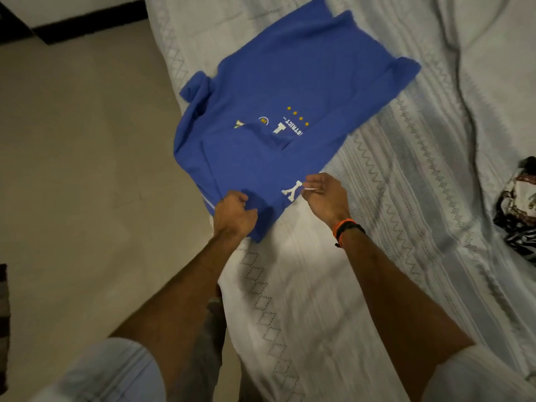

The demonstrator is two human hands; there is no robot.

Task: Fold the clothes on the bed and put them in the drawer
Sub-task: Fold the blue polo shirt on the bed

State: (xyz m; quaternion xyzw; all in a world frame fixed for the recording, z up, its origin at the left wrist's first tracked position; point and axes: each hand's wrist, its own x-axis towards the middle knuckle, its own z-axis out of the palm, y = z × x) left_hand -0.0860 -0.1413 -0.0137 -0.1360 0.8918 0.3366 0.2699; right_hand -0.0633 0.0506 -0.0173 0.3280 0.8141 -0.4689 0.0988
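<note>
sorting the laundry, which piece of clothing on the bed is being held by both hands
The blue shirt with white lettering: the left hand and right hand grip its near edge. The dark patterned garment at the bed's right lies untouched.

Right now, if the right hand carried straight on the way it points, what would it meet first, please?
The right hand points left along the blue shirt's near edge, so it would probably meet the left hand gripping that edge, though depth is unclear.
</note>
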